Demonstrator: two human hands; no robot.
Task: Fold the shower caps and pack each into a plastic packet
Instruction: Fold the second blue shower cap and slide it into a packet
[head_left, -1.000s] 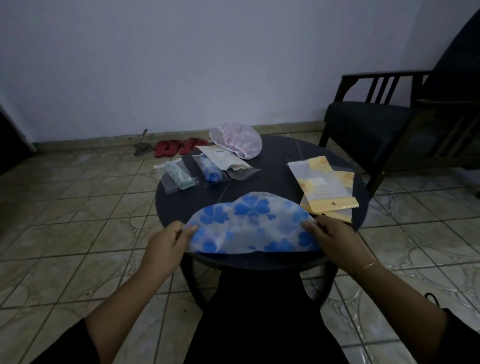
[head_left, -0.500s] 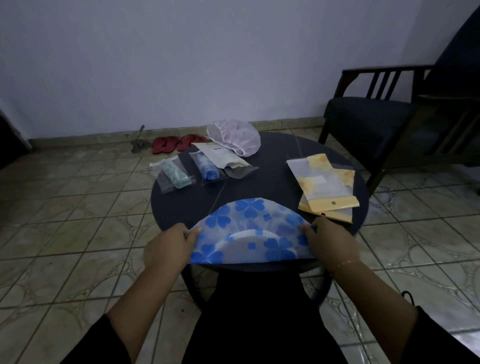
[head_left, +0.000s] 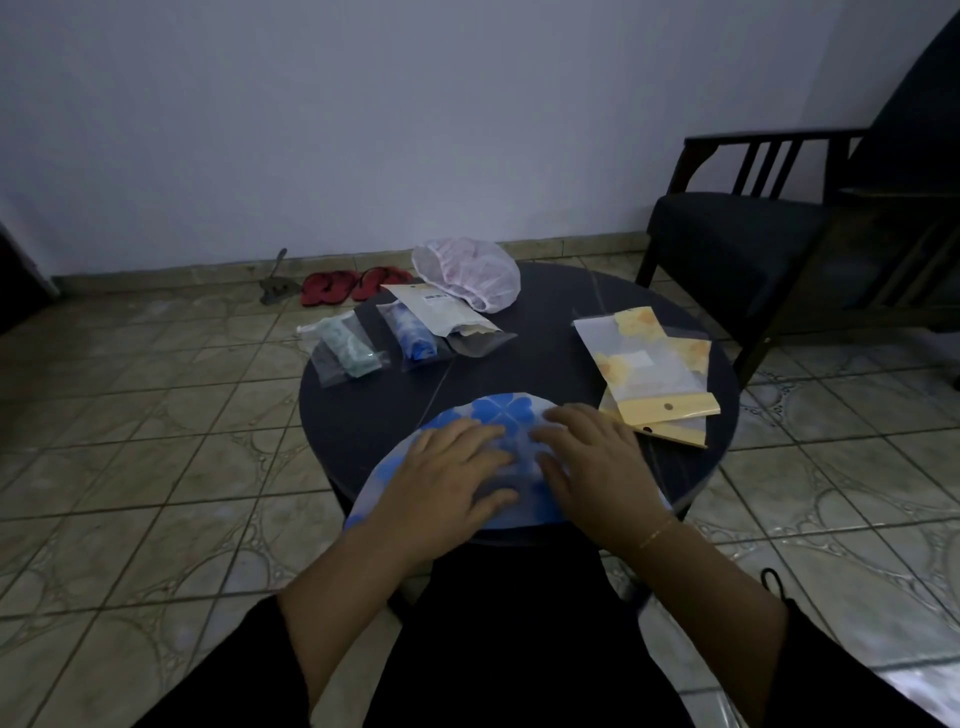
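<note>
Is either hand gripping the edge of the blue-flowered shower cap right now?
No: the left hand and the right hand both lie flat, with straight fingers, on top of the blue-flowered shower cap.

No legible text. The white label on the flat packet (head_left: 439, 309) beside the pink cap and the pale patch on the yellow-flowered packet (head_left: 640, 359) are both too small and blurred to read

Blue-flower shower cap (head_left: 501, 413), prob. folded, flat at table's near edge
</note>
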